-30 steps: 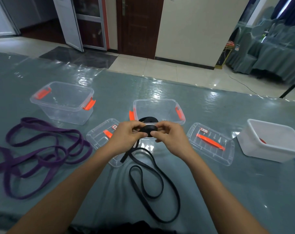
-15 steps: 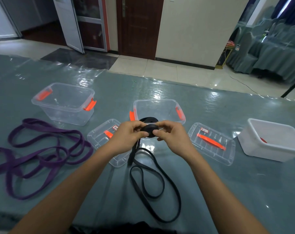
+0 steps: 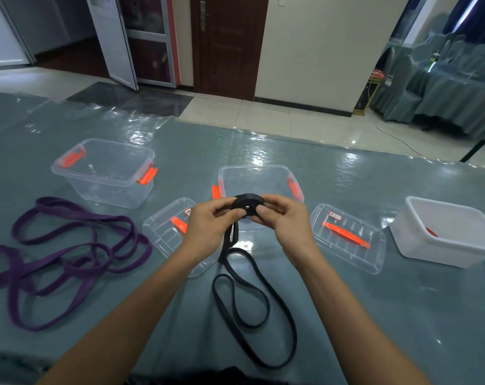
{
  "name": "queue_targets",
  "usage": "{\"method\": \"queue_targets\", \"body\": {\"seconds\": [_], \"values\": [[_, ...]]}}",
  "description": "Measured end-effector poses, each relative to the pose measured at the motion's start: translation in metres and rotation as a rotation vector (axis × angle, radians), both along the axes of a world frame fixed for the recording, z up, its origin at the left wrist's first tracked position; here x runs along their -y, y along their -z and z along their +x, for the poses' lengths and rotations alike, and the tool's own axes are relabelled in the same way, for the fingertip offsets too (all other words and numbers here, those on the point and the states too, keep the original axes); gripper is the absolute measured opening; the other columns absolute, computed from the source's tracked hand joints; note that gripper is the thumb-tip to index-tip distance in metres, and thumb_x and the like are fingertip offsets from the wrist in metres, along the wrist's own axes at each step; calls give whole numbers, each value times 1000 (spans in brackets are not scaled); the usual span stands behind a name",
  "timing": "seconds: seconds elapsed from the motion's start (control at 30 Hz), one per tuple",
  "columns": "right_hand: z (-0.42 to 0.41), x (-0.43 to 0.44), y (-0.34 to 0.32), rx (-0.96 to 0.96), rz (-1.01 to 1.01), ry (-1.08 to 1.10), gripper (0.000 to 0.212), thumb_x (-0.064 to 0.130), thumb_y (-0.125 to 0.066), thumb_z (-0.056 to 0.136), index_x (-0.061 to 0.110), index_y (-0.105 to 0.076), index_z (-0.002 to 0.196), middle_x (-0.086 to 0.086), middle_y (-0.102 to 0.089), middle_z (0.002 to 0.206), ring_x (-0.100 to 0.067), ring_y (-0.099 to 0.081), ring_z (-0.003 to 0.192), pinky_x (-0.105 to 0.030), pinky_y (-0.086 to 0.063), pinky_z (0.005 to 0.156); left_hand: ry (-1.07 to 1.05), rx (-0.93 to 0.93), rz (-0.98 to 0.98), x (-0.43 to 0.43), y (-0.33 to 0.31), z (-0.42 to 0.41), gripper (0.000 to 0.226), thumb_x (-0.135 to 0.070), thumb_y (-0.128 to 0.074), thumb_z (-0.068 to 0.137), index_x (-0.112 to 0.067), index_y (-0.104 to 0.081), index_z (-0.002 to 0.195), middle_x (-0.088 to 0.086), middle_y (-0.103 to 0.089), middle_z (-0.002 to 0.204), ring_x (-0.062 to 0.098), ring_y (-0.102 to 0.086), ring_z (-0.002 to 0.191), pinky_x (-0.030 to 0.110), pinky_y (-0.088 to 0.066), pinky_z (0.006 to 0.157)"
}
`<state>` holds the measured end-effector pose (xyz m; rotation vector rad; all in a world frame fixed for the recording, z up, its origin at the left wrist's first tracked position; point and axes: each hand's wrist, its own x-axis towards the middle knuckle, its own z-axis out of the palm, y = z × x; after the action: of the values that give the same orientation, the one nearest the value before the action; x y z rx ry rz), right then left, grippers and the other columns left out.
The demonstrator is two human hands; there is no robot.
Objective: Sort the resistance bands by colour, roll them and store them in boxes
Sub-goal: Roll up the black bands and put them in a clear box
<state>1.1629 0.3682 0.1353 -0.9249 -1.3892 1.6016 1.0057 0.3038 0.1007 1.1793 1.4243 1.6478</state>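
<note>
A black resistance band (image 3: pixel 245 293) is partly wound into a small roll held above the table in front of me. My left hand (image 3: pixel 210 229) pinches the roll from the left and my right hand (image 3: pixel 284 222) pinches it from the right. The band's loose tail hangs from the roll and loops over the table toward me. Purple bands (image 3: pixel 69 254) lie in a loose tangle at the left. One clear box with orange clips (image 3: pixel 102 170) stands at the back left. Another clear box (image 3: pixel 259 176) stands right behind my hands.
Two clear lids with orange handles lie flat, the left lid (image 3: pixel 163 232) beside my left hand and the right lid (image 3: pixel 346 237) beside my right. A white tub (image 3: pixel 444 232) sits at the right. The grey-covered table (image 3: pixel 388 315) ends at its far edge before a tiled floor.
Both hands have kept turning the roll, and it has risen slightly. The loose black tail on the table has shifted a little. Nothing else has moved.
</note>
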Motion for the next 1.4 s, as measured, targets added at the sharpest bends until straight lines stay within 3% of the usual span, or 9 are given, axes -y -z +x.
{"method": "queue_targets", "body": {"seconds": [0.17, 0.3, 0.37, 0.57, 0.8, 0.9, 1.13, 1.27, 1.4], "values": [[-5, 6, 15, -16, -113, -46, 23, -4, -67, 90, 4, -70, 111, -13, -77, 103, -29, -74, 100, -31, -61, 81, -33, -113, -13, 2, 5, -8, 25, -6, -72, 89, -26, -78, 103, -7, -79, 97, 11, -74, 95, 22, -56, 89], [3, 0, 12, 650, 622, -60, 35, 23, -75, 87, 29, -69, 121, 8, -73, 111, -7, -67, 96, -25, -52, 86, 50, -587, -43, 3, 9, -23, 18, -9, -72, 90, -16, -78, 106, -7, -76, 94, 6, -68, 87, 21, -50, 81], [2, -2, 6, 771, 741, -139, 35, 25, -72, 88, 29, -70, 122, 10, -72, 113, -9, -65, 98, -27, -50, 89, 95, -698, -49, 2, 7, -23, 15, -14, -70, 92, -18, -76, 105, -9, -73, 94, 4, -66, 86, 19, -48, 79], [2, 0, -1, 391, 374, -76, 35, -6, -67, 85, 28, -73, 87, 10, -72, 78, -13, -71, 78, -21, -59, 69, 22, -348, -78, 1, 8, -14, 20, -18, -76, 88, -28, -76, 106, -12, -77, 91, 7, -72, 86, 16, -51, 78], [-7, 8, 11, -145, -188, 31, 21, -10, -60, 92, 4, -69, 106, -14, -76, 99, -25, -75, 91, -28, -60, 76, -53, -42, -16, 8, 9, 1, 29, -11, -77, 87, -37, -76, 99, -8, -79, 94, 12, -75, 91, 22, -58, 84], [-6, 9, 17, -62, -116, 30, 24, -6, -66, 90, 2, -69, 112, -14, -76, 102, -27, -74, 94, -29, -60, 77, -87, -140, -53, 7, 11, -3, 25, -8, -74, 88, -25, -77, 105, -8, -78, 95, 10, -74, 92, 26, -57, 88], [4, -1, 9, 634, 688, -112, 32, 14, -71, 89, 23, -71, 119, 13, -72, 109, -5, -64, 102, -26, -53, 90, 94, -727, -41, 0, 3, -20, 21, -13, -70, 91, -22, -75, 108, -13, -70, 90, 3, -63, 82, 23, -49, 77], [6, -1, 2, 433, 519, -64, 32, 1, -69, 86, 32, -74, 92, 25, -71, 84, -3, -68, 89, -21, -57, 79, 40, -506, -41, -3, 4, -14, 20, -16, -75, 89, -21, -76, 107, -10, -75, 93, 10, -70, 87, 23, -54, 80], [4, -1, 6, 89, 99, 34, 27, -10, -63, 89, 13, -73, 100, -7, -76, 93, -25, -75, 88, -28, -62, 71, -31, -181, -17, -1, 8, -6, 23, -11, -77, 86, -27, -77, 103, -11, -78, 93, 5, -73, 88, 14, -52, 80]]}}
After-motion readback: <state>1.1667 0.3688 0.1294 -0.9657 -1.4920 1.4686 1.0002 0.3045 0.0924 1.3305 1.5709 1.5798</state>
